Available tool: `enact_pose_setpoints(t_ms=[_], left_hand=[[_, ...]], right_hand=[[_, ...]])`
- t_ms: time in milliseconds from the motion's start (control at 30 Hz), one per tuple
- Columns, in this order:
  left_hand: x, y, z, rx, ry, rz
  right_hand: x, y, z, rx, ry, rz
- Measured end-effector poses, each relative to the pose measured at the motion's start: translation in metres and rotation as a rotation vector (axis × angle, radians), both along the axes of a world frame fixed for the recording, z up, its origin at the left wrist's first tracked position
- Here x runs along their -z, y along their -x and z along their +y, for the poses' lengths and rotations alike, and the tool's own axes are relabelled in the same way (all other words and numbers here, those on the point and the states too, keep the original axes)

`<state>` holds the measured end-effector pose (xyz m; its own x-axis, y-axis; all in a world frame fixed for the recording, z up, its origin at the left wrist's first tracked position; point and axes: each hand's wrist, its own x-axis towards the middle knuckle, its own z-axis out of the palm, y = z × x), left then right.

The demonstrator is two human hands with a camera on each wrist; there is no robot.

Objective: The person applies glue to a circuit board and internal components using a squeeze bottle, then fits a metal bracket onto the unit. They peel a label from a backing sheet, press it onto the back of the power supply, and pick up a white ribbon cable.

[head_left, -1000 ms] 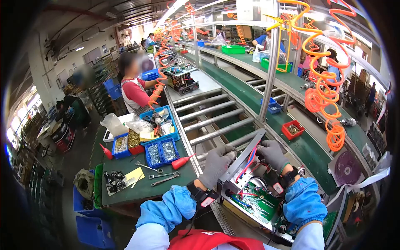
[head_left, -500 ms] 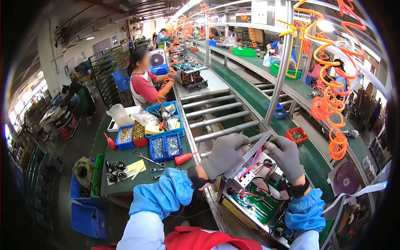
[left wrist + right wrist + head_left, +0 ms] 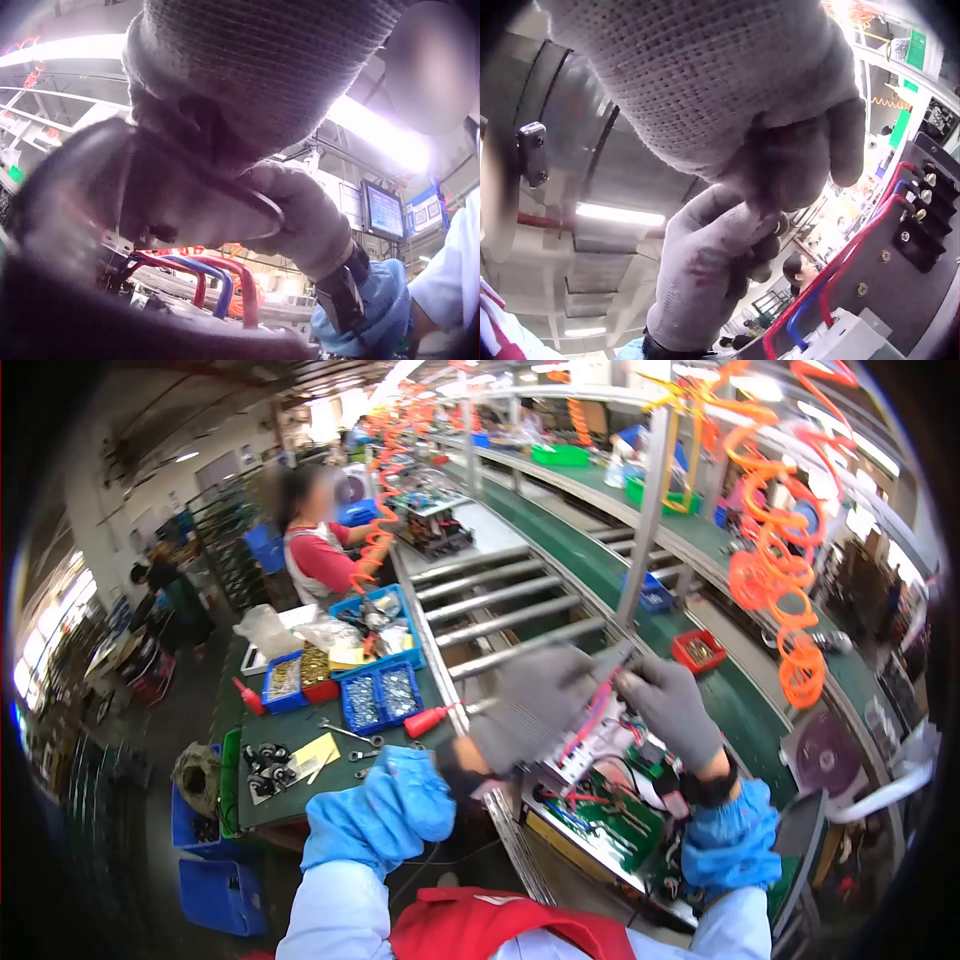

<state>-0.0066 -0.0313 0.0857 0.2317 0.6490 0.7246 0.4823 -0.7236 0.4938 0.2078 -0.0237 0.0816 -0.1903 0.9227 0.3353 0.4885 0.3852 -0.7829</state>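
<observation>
Above an opened chassis [image 3: 600, 830], a dark metal plate [image 3: 870, 262] stands tilted, with a terminal block and red and blue wires [image 3: 810, 300] along it. My gloved left hand [image 3: 530, 705] is left of the plate, fingers curled, close against its edge in the head view. The gloved right hand [image 3: 672, 710] is at the plate's right side, its fingers bent toward the upper end. In the right wrist view, the fingertips of the left hand [image 3: 705, 270] and right hand [image 3: 742, 112] meet; whatever lies between them is hidden.
Rollers [image 3: 520, 645] run ahead, with a red tray [image 3: 699, 651] beyond the right hand. On the left bench are blue screw bins [image 3: 382, 698], a red bottle [image 3: 428, 721] and wrenches. Orange coiled hoses [image 3: 785, 570] hang at right. A person [image 3: 322, 555] works ahead at left.
The left hand has shifted up and right, covering more of the plate. The right hand stays beside the plate's upper end. The head view moved between frames.
</observation>
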Motion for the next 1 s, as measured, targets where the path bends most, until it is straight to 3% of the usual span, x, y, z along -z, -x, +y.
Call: enact_pose_setpoints(t_ms=[100, 167, 200, 300, 400, 467, 533, 767, 933, 967, 1000], left_hand=[[0.017, 0.016, 0.008, -0.009, 0.287, -0.194], [0.040, 0.027, 0.013, 0.024, 0.541, -0.339], [0.057, 0.032, 0.016, 0.048, 0.698, -0.435], [0.082, 0.035, 0.013, 0.023, 0.819, -0.532], [0.094, 0.032, 0.006, 0.057, 0.828, -0.642], [0.096, 0.027, 0.005, 0.036, 0.771, -0.572], [0.097, 0.024, 0.002, 0.041, 0.696, -0.480], [0.107, 0.024, 0.004, 0.073, 0.687, -0.524], [0.110, 0.023, -0.001, 0.068, 0.648, -0.555], [0.113, 0.025, -0.002, 0.006, 0.610, -0.445], [0.115, 0.024, -0.008, -0.021, 0.693, -0.491]], right_hand=[[0.018, -0.019, 0.018, 0.057, 0.126, -0.103], [0.037, -0.025, 0.030, 0.085, 0.083, -0.342], [0.041, -0.021, 0.030, 0.090, 0.127, -0.333], [0.055, -0.016, 0.038, 0.055, 0.164, -0.274], [0.064, -0.012, 0.043, 0.043, 0.124, -0.216], [0.071, -0.010, 0.047, 0.048, 0.115, -0.167], [0.061, -0.008, 0.041, 0.079, 0.122, -0.213], [0.065, -0.010, 0.044, 0.218, 0.197, -0.319], [0.076, 0.011, 0.039, 0.214, 0.006, -0.164], [0.078, 0.011, 0.038, 0.216, -0.026, -0.173], [0.077, 0.010, 0.035, 0.222, -0.056, -0.182]])
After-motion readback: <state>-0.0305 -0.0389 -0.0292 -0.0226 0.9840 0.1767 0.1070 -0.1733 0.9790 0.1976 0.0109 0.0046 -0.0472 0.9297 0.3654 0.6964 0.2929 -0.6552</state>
